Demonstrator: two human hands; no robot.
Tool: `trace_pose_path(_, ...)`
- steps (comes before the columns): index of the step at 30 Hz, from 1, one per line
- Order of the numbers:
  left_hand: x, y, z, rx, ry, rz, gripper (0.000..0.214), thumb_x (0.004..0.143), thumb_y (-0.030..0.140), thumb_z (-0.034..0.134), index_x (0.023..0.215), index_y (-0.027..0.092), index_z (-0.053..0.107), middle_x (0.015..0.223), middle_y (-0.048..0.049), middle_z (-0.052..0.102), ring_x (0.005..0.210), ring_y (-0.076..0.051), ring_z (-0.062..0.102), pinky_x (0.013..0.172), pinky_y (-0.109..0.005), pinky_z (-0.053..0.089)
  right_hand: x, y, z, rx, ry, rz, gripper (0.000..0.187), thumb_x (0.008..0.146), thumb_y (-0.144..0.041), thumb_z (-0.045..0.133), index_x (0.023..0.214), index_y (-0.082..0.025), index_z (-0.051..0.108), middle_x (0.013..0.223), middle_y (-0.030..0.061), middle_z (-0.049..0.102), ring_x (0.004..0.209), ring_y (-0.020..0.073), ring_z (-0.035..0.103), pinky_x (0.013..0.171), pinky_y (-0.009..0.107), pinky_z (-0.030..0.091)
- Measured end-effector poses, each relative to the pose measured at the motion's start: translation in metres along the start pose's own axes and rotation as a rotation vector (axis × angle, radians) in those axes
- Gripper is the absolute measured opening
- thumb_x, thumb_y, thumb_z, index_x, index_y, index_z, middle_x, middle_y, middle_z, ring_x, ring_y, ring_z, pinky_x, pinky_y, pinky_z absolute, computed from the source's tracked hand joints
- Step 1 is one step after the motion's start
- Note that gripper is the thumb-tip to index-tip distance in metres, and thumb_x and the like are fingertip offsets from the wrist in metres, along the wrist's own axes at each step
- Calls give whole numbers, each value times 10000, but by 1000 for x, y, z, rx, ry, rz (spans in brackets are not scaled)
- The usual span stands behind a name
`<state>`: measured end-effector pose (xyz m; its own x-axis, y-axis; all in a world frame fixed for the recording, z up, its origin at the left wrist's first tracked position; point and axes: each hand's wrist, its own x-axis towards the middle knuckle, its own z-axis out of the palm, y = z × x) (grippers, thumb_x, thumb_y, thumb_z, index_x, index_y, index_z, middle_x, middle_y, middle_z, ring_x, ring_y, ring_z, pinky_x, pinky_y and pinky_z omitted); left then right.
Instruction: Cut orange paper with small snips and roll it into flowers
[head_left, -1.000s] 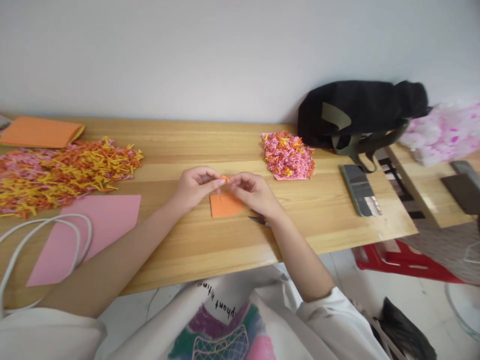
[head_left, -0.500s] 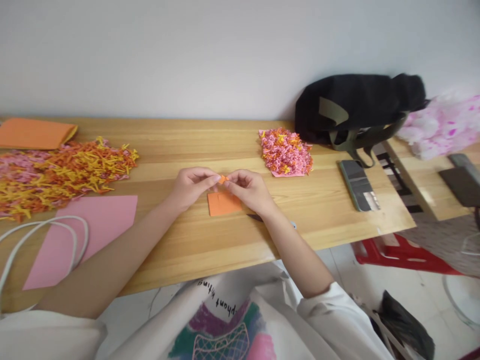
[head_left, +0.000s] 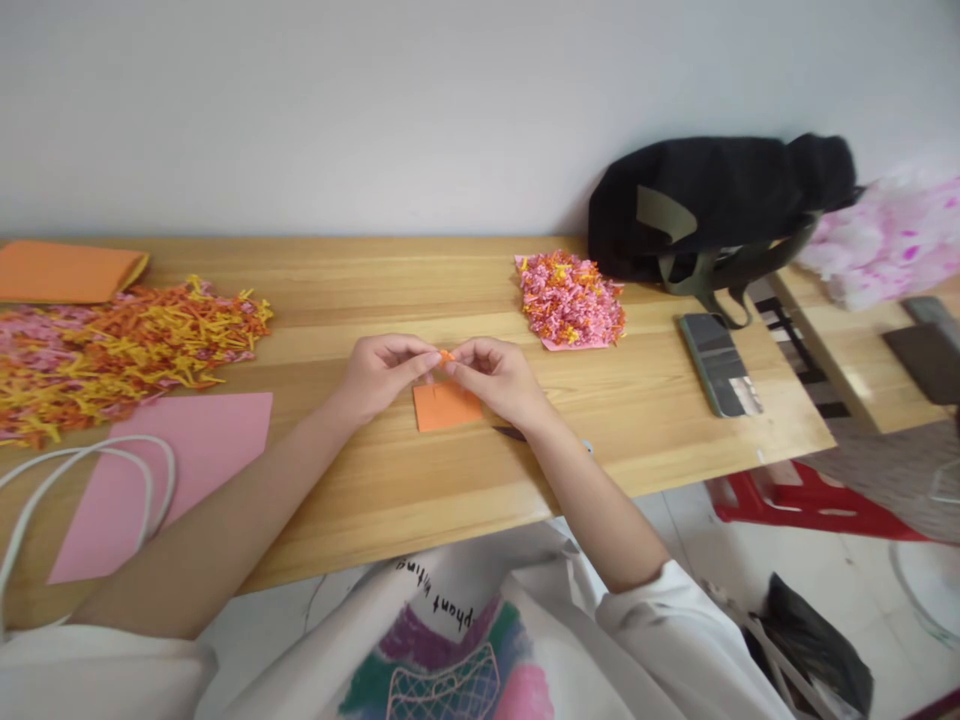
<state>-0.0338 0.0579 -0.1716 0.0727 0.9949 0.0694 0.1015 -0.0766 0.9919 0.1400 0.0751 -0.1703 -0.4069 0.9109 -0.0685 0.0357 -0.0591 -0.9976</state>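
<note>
Between the fingertips of both hands is a small orange paper piece (head_left: 446,357), mostly covered by the fingers. My left hand (head_left: 386,375) pinches its left side. On the other side, my right hand (head_left: 499,378) grips it with thumb and index finger. Just below them on the table lies an orange paper rectangle (head_left: 448,408). Under my right wrist a dark pointed blade (head_left: 510,432) pokes out, with a bit of light blue showing past the forearm; the rest is hidden.
At left lie a heap of pink, orange and yellow paper bits (head_left: 142,335), folded orange paper (head_left: 67,270), pink paper (head_left: 217,440) and a white cable (head_left: 169,470). Right of centre are a smaller pile (head_left: 571,300), a black bag (head_left: 712,205) and a phone (head_left: 716,365).
The orange piece between my fingertips shows less and looks more folded or rolled up. Both hands stay nearly in place; the view has shifted slightly.
</note>
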Motion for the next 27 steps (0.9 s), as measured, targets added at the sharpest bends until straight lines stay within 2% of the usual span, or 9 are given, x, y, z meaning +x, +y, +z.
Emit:
trace_pose_path(12, -1, 2, 1, 27, 23, -32, 206, 740, 361, 731, 638, 186, 693, 588, -2, 664, 573, -133, 608, 611, -277, 523, 0, -1, 4, 37, 38, 18, 345, 641, -496, 776, 699, -184, 642, 674, -5, 668, 589, 99, 538, 582, 246, 439)
trace_pose_path(19, -1, 1, 3, 15, 76, -65, 190, 716, 331, 734, 601, 184, 697, 556, 4, 662, 531, -117, 585, 561, -251, 500, 0, 0, 6, 28, 45, 19, 339, 657, -495, 752, 709, -184, 626, 670, -3, 641, 577, 102, 512, 566, 252, 405)
trace_pose_path(27, -1, -1, 0, -6, 25, -49, 180, 708, 356, 769, 677, 181, 742, 609, -14, 706, 570, -136, 632, 607, -275, 540, 0, 2, 3, -7, 45, 46, 321, 663, -478, 752, 704, -184, 629, 660, -3, 633, 576, 104, 505, 552, 249, 400)
